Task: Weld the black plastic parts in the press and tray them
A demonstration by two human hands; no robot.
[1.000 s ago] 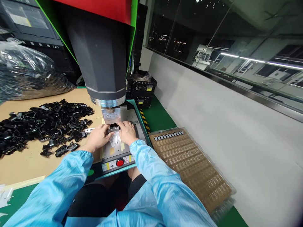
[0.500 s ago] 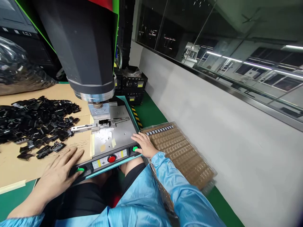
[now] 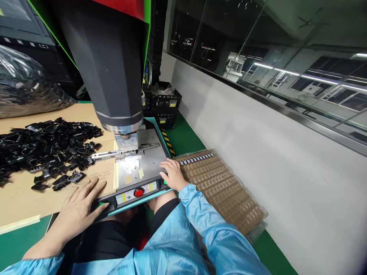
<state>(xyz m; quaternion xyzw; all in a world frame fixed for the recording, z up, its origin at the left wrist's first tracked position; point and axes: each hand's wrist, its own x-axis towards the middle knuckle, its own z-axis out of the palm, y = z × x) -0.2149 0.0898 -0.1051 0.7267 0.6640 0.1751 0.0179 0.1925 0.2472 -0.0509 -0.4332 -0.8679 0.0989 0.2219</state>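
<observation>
Green buttons (image 3: 165, 183) sit at the thumbs (image 3: 96, 212) of both spread, empty hands (image 3: 78, 208).

The green bench (image 3: 192, 136) carries card (image 3: 20, 204) under the left hand (image 3: 78, 208), black parts (image 3: 57, 149) heaped on it beyond, a press (image 3: 114, 72) ahead between the hands, and a tray (image 3: 220, 191) beside the right hand (image 3: 173, 175).

The bare left hand (image 3: 78, 208), thumb (image 3: 96, 214) spread, and the bare right hand (image 3: 174, 175) are held palm-down, glossy blue-sleeved arms (image 3: 215, 225) outstretched
</observation>
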